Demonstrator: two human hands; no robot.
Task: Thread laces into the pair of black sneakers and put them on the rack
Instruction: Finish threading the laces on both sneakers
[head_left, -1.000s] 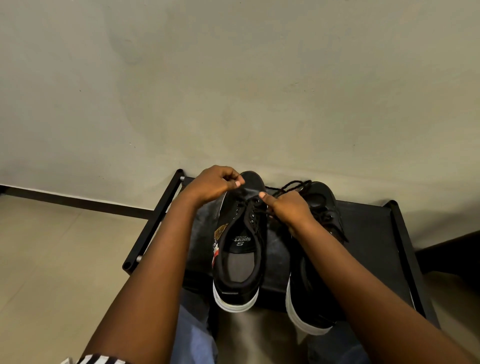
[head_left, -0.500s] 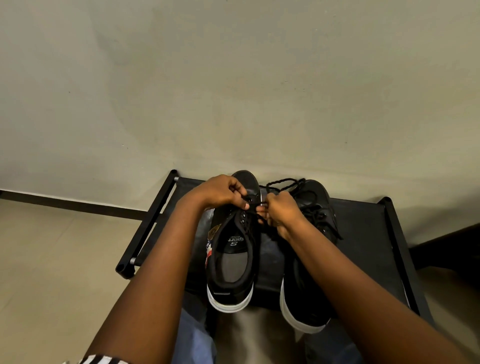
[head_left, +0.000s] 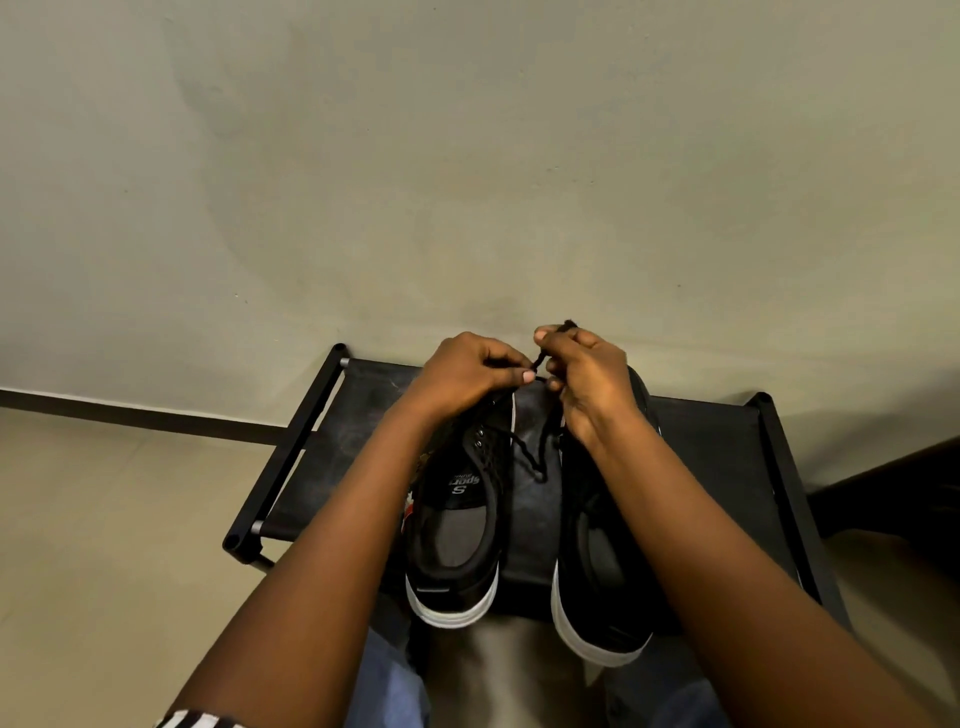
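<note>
Two black sneakers sit side by side on the dark top shelf of a black rack (head_left: 727, 447) in the lower middle of the frame, heels toward the camera and toes toward the pale wall (head_left: 467, 156); the left sneaker (head_left: 457, 525) shows its grey insole and a tongue printed with white letters, its white sole edge at the shelf's near lip; the right sneaker (head_left: 602, 582) lies just beside it, its white sole overhanging the near edge, much of its upper hidden by the forearm above it.

Both hands meet over the toe ends, at the centre of the frame. The left hand (head_left: 467, 376) has its fingers curled, thumb and forefinger pinched on the black lace (head_left: 527, 454); the right hand (head_left: 587, 374) is likewise curled, closed on the upper part of the same lace, whose tip pokes out above its knuckles; the two hands are nearly touching. Below them the lace runs down in a wavy line between the two shoes; it appears to rise from the eyelets of the left sneaker, though black on black makes that hard to confirm.

Beige floor (head_left: 104, 545) fills the lower left; a dark skirting strip (head_left: 130, 413) runs along the wall's foot; blue trouser legs show at the bottom edge.
</note>
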